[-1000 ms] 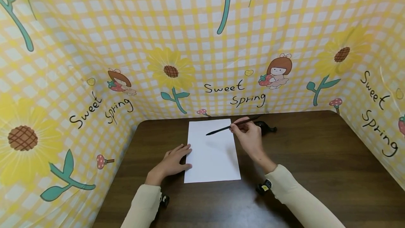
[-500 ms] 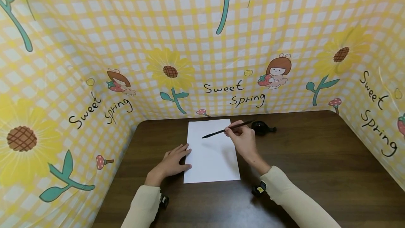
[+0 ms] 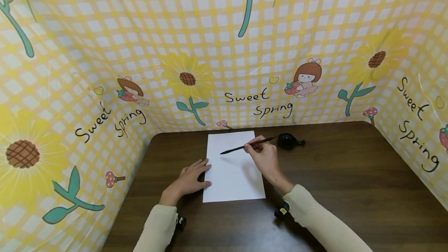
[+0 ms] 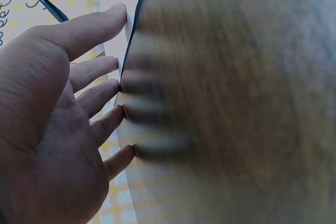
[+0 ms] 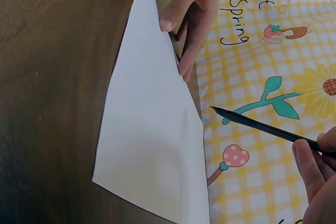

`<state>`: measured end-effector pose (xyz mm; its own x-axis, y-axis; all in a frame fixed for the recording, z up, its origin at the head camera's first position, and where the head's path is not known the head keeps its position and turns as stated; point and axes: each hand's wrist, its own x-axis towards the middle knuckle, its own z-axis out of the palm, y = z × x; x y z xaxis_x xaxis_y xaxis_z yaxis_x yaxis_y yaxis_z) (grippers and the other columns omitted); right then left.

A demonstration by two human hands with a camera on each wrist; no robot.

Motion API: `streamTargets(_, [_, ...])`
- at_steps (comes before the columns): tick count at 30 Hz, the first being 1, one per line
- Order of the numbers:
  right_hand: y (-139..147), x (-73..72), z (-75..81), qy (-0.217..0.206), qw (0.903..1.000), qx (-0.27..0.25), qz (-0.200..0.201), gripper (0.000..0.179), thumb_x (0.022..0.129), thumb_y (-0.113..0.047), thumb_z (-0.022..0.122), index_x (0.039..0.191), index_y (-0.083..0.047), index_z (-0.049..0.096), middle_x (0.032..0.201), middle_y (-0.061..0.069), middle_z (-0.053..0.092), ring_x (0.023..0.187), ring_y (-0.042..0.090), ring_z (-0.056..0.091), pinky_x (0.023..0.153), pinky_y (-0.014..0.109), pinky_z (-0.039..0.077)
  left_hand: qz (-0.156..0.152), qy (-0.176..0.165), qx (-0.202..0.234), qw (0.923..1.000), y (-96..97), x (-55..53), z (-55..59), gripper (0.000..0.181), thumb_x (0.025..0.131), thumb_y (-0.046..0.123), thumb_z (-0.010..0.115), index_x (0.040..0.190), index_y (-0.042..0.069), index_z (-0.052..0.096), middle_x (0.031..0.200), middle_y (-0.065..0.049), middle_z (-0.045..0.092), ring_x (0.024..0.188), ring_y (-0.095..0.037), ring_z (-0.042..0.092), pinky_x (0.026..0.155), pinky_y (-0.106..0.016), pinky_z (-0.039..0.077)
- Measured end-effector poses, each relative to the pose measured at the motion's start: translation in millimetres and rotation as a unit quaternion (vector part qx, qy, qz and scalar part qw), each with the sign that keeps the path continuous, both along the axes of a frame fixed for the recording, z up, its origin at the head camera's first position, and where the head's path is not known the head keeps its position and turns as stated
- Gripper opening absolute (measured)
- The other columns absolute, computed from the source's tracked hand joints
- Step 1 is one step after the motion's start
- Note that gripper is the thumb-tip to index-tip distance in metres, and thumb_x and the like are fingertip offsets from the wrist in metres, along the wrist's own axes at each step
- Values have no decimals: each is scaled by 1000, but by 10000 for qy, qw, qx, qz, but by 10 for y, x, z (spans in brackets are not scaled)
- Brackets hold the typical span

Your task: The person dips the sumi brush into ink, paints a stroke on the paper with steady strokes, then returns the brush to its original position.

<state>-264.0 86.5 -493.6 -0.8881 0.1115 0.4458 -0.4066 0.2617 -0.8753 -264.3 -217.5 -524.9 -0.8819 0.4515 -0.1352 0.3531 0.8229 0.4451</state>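
Yellow-checked cloth (image 3: 140, 30) surrounds a brown table (image 3: 332, 174), where the left hand (image 3: 189, 179), fingers loosely extended and gripping nothing, touches the left edge of the white paper (image 3: 227, 184); light, even pressure there should steady it. Above the sheet, the right hand (image 3: 265, 160) pinches a slim black tool (image 3: 232, 150), best held loosely, near a bulbous black object (image 3: 287, 141).

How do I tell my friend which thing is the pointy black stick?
Find the big brown table, then the white paper lying on it. Over the paper, the right hand holds the stick, its tip to the left. It's long, thin and held up, while the round black thing nearby rests on the table.
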Motion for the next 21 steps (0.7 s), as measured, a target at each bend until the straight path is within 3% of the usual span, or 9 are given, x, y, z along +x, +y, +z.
streamTargets(8, [-76,2,-51,-114,9999,45,48,4,97,-6,78,97,-5,74,91,10,80,83,21,81,70,19,61,92,-33,-25,9999,0,-9,-6,74,98,38,76,160,9,49,175,-10,34,164,-37,25,122,-74,20])
streamTargets(13, [-105,4,-88,-135,9998,66,128,6,98,-7,77,98,-3,74,91,10,80,82,21,80,69,19,61,118,-7,-19,9999,-29,-42,-83,76,97,39,76,161,9,47,176,-7,32,165,-36,24,123,-72,19])
streamTargets(21, [-156,6,-116,-260,9995,52,141,4,97,-6,78,96,-3,75,91,8,80,82,20,80,69,18,60,95,5,-25,10000,-12,-17,-36,75,98,37,76,161,7,47,175,-10,33,164,-38,25,122,-72,19])
